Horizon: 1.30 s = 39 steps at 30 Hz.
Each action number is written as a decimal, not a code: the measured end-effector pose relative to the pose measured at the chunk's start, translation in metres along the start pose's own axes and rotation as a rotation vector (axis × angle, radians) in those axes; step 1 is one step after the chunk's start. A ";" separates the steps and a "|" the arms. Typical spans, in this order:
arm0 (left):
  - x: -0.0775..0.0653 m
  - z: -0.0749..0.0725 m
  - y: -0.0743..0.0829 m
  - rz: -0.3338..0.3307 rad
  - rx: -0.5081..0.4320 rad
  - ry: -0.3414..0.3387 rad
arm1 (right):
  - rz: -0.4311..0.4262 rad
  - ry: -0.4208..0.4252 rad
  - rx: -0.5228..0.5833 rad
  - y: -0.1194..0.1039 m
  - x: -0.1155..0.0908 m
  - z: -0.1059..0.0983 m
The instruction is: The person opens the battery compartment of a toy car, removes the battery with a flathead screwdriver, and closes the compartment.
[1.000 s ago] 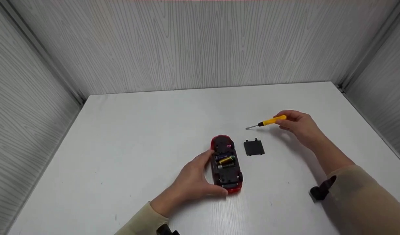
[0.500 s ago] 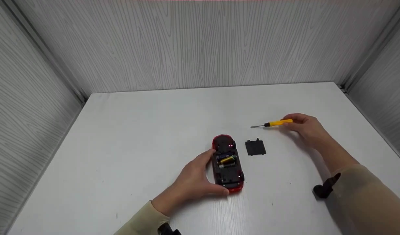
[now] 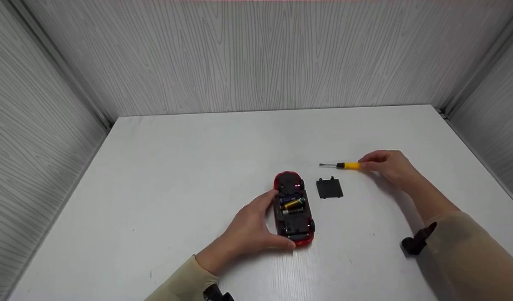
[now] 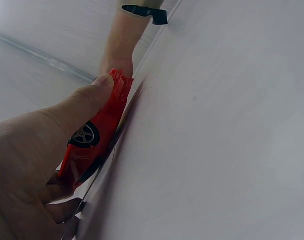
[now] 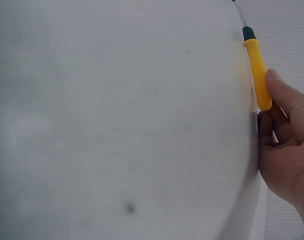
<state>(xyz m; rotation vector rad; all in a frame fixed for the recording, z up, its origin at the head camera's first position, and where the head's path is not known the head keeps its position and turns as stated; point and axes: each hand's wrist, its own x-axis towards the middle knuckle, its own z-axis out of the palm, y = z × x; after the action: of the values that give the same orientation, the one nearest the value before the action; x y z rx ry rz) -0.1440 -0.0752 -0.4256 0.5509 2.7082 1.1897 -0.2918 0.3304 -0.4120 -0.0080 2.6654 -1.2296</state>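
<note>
A red toy car (image 3: 297, 224) lies wheels up, its battery compartment uncovered, with several batteries (image 3: 293, 203) inside. My left hand (image 3: 250, 234) grips the car, thumb at its near end and fingers along its left side; the left wrist view shows the thumb on the red body (image 4: 108, 117). To the right, my right hand (image 3: 388, 167) pinches the handle end of a yellow screwdriver (image 3: 350, 165). Its metal tip points left, low over the table; whether it touches is unclear. Between car and screwdriver lies a black battery cover (image 3: 329, 188), tabs facing away.
The white table (image 3: 189, 175) carries these things and ends at a pale wood-grain wall (image 3: 256, 58) behind. Similar panels stand at left and right. A black wrist mount (image 3: 417, 240) juts from the right sleeve.
My right hand has come down and slightly right, and the screwdriver has swung from slanted to nearly level, lower toward the table. The left hand keeps its grip on the car.
</note>
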 end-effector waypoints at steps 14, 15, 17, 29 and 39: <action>-0.001 0.000 -0.001 0.020 -0.011 0.004 | -0.025 -0.008 -0.001 0.001 -0.002 0.002; -0.001 0.000 -0.001 0.016 -0.010 0.003 | -0.026 -0.009 0.001 0.001 -0.002 0.002; 0.000 -0.001 -0.001 0.009 -0.007 -0.002 | -0.031 -0.010 0.006 0.001 -0.002 0.002; 0.000 0.000 0.000 -0.008 -0.015 -0.010 | -0.032 -0.020 0.038 0.003 -0.003 0.001; 0.000 -0.001 0.000 -0.023 -0.013 -0.012 | -0.040 -0.013 0.087 0.005 -0.001 0.000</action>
<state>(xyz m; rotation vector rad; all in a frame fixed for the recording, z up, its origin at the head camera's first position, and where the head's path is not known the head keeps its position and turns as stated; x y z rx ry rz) -0.1445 -0.0754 -0.4246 0.5224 2.6873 1.1931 -0.2902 0.3343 -0.4153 -0.0559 2.6099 -1.3523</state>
